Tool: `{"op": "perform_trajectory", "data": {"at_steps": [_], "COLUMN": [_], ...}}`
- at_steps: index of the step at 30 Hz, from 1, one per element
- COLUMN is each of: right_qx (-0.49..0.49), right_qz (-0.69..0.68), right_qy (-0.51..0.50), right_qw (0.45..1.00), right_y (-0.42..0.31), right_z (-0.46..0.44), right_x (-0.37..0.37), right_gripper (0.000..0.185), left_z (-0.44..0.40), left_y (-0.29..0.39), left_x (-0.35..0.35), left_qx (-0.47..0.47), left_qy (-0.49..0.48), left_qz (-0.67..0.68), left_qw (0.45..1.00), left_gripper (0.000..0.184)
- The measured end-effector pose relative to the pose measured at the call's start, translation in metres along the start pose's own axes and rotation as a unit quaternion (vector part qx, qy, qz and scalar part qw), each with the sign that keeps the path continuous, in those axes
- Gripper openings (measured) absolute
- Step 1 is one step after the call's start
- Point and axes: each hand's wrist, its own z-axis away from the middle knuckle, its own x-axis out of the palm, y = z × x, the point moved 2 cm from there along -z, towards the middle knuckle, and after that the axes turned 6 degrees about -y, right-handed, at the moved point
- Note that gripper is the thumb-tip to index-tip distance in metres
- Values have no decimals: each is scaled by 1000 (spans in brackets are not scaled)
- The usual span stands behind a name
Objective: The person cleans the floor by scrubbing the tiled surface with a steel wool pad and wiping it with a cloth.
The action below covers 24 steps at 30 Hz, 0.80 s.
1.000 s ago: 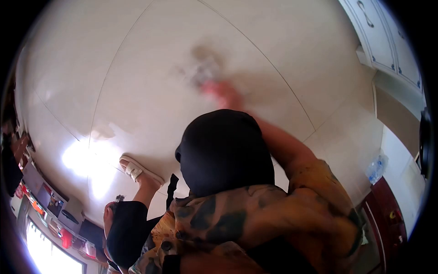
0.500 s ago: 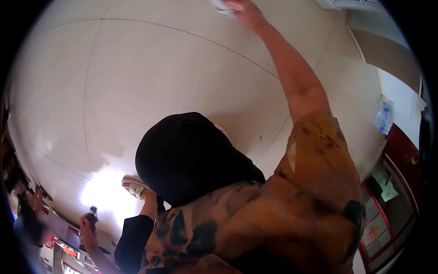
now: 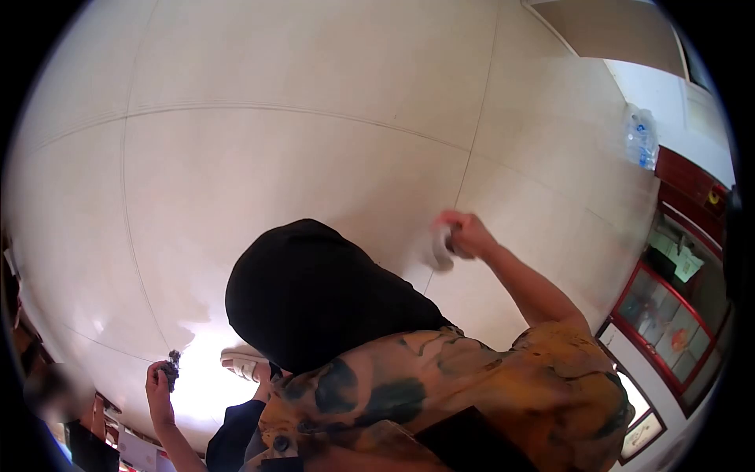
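My right hand (image 3: 473, 236) is closed around a pale grey cloth (image 3: 440, 253), which is smeared by motion. It hangs over the tiled floor (image 3: 314, 165), to the right of my black-clad knee (image 3: 314, 291); whether the cloth touches the tiles I cannot tell. Off at the lower left, my left hand (image 3: 159, 391) grips a small, dark grey crumpled rag (image 3: 171, 373) between thumb and fingers, held up off the floor. Below that knee shows a light-coloured sandal (image 3: 242, 363) on my foot.
A clear plastic bag of bottles (image 3: 642, 140) lies by the wall at right, beside a dark red cabinet with glass doors (image 3: 664, 326). A pale panel (image 3: 621, 31) juts in at upper right. Another person (image 3: 63, 401) is at lower left. Light glares off the floor near my foot.
My right hand has swept from far ahead back toward my body, carrying the cloth. My left hand, still gripping the rag, sits slightly farther right. The view has shifted forward less and turned rightward.
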Motion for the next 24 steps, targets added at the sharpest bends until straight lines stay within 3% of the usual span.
{"op": "perform_trajectory", "data": {"at_steps": [1, 3, 4, 5, 7, 9, 12, 15, 16, 17, 18, 19, 20, 21, 24], "right_qx": [-110, -347, -488, -491, -580, -590, -605, -558, -515, -398, -408, -326, -308, -181, -19], "right_qz": [99, 113, 170, 176, 252, 453, 512, 464, 453, 504, 462, 446, 412, 463, 377], "right_qy": [55, 100, 163, 171, 199, 169, 164, 325, 406, 375, 503, 520, 606, 576, 659], "right_qw": [987, 926, 840, 836, 749, 647, 586, 606, 604, 669, 606, 652, 607, 649, 651], "right_y": [-48, -137, -164, -187, -214, -233, -269, -307, -312, -319, -302, -284, -247, -223, -49], "right_z": [-12, -39, -65, -87, -147, -205, -243, -292, -308, -303, -306, -294, -285, -242, -174], "right_x": [1, 23, 42, 68, 124, 173, 184, 107, 66, 18, -30, -80, -125, -154, -211], "right_gripper": [44, 49, 50, 50, 42, 40, 40, 26, 24, 25, 23, 21, 22, 24, 27], "left_z": [-2, -6, -8, -11, -11, -9, 1, 7, 7, 8, 9, 9, 11, 7, -1], "left_y": [-2, -9, -13, -15, -9, 0, 23, 40, 41, 46, 49, 52, 59, 64, 54], "left_x": [-2, -9, -11, -13, -9, -4, 7, 18, 19, 19, 19, 18, 21, 21, 6], "left_qx": [8, 24, 21, 18, 28, 32, 19, 7, 6, -2, -9, -16, -23, -22, 6], "left_qy": [13, 29, 36, 44, 45, 48, 47, 55, 63, 60, 61, 60, 54, 54, 47], "left_qz": [6, -4, -5, -6, -35, -78, -73, -91, -83, -93, -100, -105, -109, -109, -94], "left_qw": [1000, 999, 999, 999, 998, 995, 996, 994, 995, 994, 993, 992, 992, 992, 994], "left_gripper": [20, 20, 19, 19, 19, 19, 17, 19, 19, 19, 19, 19, 19, 18, 18]}}
